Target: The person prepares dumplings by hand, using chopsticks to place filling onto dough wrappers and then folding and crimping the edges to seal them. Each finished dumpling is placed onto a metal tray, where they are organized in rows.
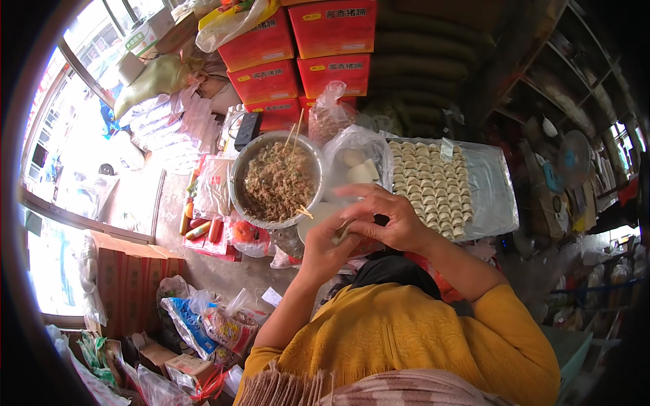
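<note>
A small pale dumpling (341, 232), partly hidden by fingers, is held between my two hands in front of my chest. My left hand (327, 248) grips it from the left, while the thumb and fingers of my right hand (386, 213) meet at its other side. Just beyond them stands a metal basin (234, 185) of minced filling (279, 180), with chopsticks (298, 131) leaning at its far rim. Round dough wrappers (361, 172) lie in a clear plastic bag (350, 139). To the right, a metal tray (491, 190) carries rows of folded dumplings (429, 188).
Red cartons (332, 30) are stacked behind the basin, with a tied plastic bag of food (331, 119) before them. Packaged sausages (199, 230) sit left of the basin. Brown cartons (132, 274) and filled bags (228, 325) crowd the lower left. A fan (576, 152) stands at right.
</note>
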Demonstrator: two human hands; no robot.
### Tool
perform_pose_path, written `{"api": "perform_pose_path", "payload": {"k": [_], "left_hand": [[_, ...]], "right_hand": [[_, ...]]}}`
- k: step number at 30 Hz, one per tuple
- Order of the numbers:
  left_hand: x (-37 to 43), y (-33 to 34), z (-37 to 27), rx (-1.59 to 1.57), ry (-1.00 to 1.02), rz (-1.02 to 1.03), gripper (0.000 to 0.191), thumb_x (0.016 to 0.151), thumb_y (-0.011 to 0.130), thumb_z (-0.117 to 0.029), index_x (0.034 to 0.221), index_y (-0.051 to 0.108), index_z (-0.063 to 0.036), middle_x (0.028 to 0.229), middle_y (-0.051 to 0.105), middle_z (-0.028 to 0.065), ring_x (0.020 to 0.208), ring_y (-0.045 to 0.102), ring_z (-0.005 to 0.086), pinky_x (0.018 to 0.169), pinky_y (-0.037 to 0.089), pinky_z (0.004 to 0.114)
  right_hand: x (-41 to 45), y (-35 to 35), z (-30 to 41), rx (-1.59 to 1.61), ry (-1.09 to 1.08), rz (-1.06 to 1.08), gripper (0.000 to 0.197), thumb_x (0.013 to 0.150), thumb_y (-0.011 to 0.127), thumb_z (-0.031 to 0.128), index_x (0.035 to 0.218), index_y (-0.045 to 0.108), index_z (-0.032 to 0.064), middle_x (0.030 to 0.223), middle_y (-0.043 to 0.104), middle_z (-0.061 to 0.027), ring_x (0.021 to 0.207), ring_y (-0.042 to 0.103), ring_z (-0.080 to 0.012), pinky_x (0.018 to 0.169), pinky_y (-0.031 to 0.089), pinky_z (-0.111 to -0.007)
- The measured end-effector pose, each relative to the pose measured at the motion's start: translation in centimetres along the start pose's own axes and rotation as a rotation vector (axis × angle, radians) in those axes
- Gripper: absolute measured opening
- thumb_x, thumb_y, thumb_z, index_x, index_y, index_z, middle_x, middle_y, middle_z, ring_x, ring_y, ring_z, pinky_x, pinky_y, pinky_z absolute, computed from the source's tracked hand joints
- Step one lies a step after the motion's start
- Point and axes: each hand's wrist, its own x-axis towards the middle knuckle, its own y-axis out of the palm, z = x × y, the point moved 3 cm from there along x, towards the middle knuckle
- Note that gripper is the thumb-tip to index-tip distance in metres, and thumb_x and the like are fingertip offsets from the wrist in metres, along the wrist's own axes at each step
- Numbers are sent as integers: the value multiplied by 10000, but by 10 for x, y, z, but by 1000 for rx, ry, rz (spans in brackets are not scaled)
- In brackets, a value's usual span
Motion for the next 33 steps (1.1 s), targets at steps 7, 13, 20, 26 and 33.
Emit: {"api": "perform_pose_path", "payload": {"k": [7,13,20,26,33], "left_hand": [[25,17,-3,175,34,-16,367,822,617,-28,1188,594,-32,984,672,69,896,612,112,817,484,273],[49,46,17,-209,134,-104,328,883,636,-74,1196,572,-1,1163,599,58,990,569,126,856,454,257],[66,81,30,-929,-39,19,486,905,603,-68,1343,416,26,1214,567,140,1102,577,230,953,474,349],[74,108,37,-977,-36,72,437,885,631,-47,1284,460,11,1173,588,104,1058,583,190,904,474,313],[78,119,31,-645,92,23,280,961,506,-160,1174,513,21,1025,600,72,876,577,137,771,457,268]], "right_hand": [[-4,-27,-8,-167,-157,-68,84,808,692,63,885,660,55,1212,601,-109,1217,499,-280,981,426,-377],[-7,-53,-5,-122,-45,-326,67,834,673,86,830,640,28,1181,623,-108,1258,463,-298,1038,369,-400],[-25,-70,-34,358,175,-192,987,744,793,350,1475,214,28,1476,340,-134,1314,399,-237,1080,316,-360],[-27,-93,-27,-31,76,-222,521,920,583,275,1350,444,17,1362,491,-143,1247,479,-243,1033,374,-349],[-38,-111,-27,-156,-59,-170,355,977,455,219,1257,540,19,1344,499,-177,1258,468,-318,1046,345,-402]]}}
